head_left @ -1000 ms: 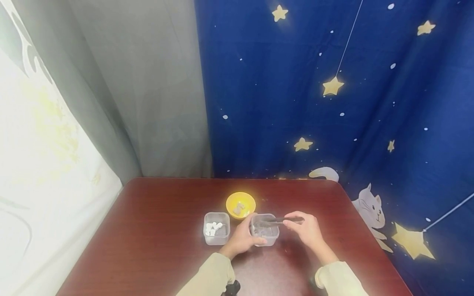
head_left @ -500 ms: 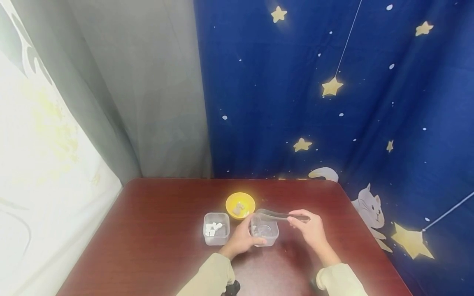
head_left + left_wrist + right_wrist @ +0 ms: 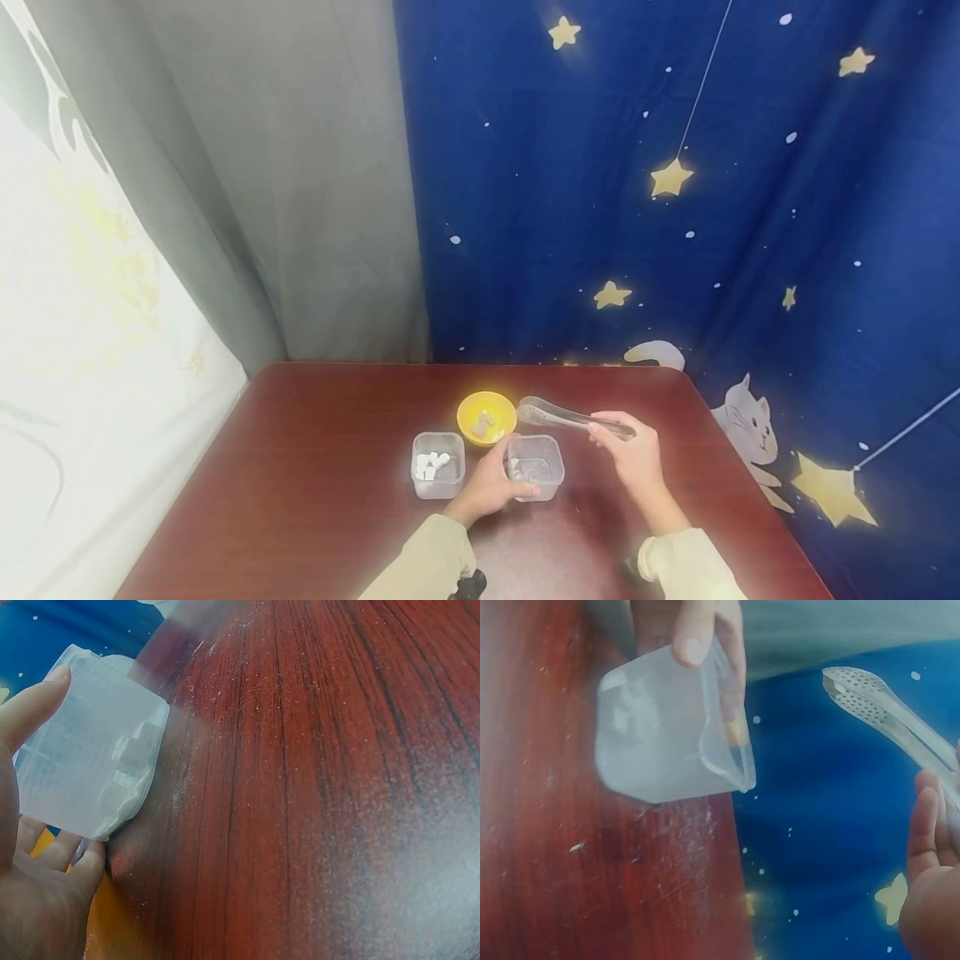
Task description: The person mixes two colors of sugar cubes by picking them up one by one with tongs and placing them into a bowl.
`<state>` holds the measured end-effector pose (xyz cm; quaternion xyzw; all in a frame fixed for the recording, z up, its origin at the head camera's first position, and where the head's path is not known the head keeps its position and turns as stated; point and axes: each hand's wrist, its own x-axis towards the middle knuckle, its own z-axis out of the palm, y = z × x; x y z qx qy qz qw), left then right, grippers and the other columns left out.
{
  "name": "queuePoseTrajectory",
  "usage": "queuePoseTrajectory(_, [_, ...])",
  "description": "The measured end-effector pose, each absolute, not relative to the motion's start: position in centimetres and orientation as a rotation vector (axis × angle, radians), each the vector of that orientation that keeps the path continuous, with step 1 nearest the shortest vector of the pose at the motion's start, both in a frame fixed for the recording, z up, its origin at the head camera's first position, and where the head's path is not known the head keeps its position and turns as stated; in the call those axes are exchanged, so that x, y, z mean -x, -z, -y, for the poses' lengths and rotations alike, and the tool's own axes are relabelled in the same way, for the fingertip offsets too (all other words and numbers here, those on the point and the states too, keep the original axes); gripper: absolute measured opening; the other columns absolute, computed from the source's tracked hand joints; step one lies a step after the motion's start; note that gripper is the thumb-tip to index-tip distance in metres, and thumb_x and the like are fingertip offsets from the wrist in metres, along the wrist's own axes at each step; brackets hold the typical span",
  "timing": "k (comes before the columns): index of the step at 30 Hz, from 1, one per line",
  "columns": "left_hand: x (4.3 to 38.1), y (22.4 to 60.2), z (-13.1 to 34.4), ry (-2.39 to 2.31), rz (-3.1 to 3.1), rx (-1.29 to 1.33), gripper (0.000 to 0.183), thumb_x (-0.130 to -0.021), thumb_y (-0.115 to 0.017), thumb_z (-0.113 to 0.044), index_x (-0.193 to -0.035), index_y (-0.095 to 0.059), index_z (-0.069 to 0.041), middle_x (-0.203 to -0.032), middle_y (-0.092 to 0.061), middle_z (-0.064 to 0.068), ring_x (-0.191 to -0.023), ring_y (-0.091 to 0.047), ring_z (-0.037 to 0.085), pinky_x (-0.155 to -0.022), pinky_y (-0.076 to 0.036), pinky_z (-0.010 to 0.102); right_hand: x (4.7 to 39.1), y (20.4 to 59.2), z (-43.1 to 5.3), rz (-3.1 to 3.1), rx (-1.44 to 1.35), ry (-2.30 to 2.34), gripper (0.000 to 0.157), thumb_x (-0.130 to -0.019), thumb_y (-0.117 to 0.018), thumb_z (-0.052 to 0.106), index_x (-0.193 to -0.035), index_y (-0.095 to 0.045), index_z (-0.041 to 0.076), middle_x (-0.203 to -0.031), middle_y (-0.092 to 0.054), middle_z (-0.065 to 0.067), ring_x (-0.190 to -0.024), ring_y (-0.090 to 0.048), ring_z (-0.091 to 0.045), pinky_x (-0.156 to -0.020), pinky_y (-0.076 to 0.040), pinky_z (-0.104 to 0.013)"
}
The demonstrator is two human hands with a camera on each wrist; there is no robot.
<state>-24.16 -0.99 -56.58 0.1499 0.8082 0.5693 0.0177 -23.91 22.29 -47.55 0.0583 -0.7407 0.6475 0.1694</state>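
My left hand (image 3: 489,482) grips a clear square plastic container (image 3: 546,492) from its left side, thumb along the front wall. Several whitish pieces (image 3: 135,754) show through its wall low down in the left wrist view. My right hand (image 3: 636,457) holds metal tongs (image 3: 562,415) with perforated heads, raised above and behind that container. Their heads (image 3: 859,694) point left, close to the yellow bowl's right rim in the head view. A small pale bit shows between the tips in the right wrist view. The yellow bowl (image 3: 464,427) holds a few greyish-brown chunks (image 3: 482,425).
Left of my left hand stands a second clear container (image 3: 438,492) with several white pieces (image 3: 430,464) in it. Everything rests on a dark red wooden table (image 3: 337,467). Behind it hang a grey curtain (image 3: 330,208) and a blue starry curtain (image 3: 525,208).
The tongs have risen out of the held container and moved back toward the yellow bowl, with my right hand shifting slightly right and up. My left hand stays on the container.
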Motion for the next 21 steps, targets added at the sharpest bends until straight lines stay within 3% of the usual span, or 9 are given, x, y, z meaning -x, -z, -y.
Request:
queuePoseTrajectory(6, [24.1, 56.4, 0.9, -1.765, -2.511, -0.466, 0.098, -0.064, -0.091, -0.024, -0.144, -0.038, -0.003, -0.122, -0.059, 0.015, -0.105, -0.058, 0.031, -0.094, -0.044, 0.049, 24.0, 46.2, -21.6, 2.078, -0.142, -1.842, 0.023, -0.081, -0.078, 0.006, -0.101, -0.071, -0.004, -0.075, -0.070, -0.014, -0.066, -0.068, -0.018, -0.063, -0.056, -0.028])
queuePoseTrajectory(14, [24.1, 56.4, 1.1, -1.735, -2.542, -0.453, 0.097, -0.064, -0.091, -0.025, -0.144, -0.040, -0.005, -0.123, -0.060, 0.013, -0.105, -0.058, 0.029, -0.094, -0.044, 0.045, 24.3, 44.4, -20.1, 1.984, -0.174, -1.912, 0.021, -0.082, -0.074, -0.004, -0.102, -0.070, -0.010, -0.079, -0.068, -0.027, -0.066, -0.068, -0.018, -0.063, -0.057, -0.031])
queuePoseTrajectory(21, [24.2, 56.6, 1.1, -1.729, -2.546, -0.449, 0.096, -0.064, -0.091, -0.026, -0.143, -0.041, -0.006, -0.123, -0.059, 0.013, -0.105, -0.059, 0.029, -0.093, -0.044, 0.044, 25.3, 44.5, -18.8, 1.884, -0.185, -1.897, 0.021, -0.081, -0.078, 0.002, -0.100, -0.072, -0.006, -0.074, -0.071, -0.015, -0.065, -0.069, -0.019, -0.062, -0.057, -0.031])
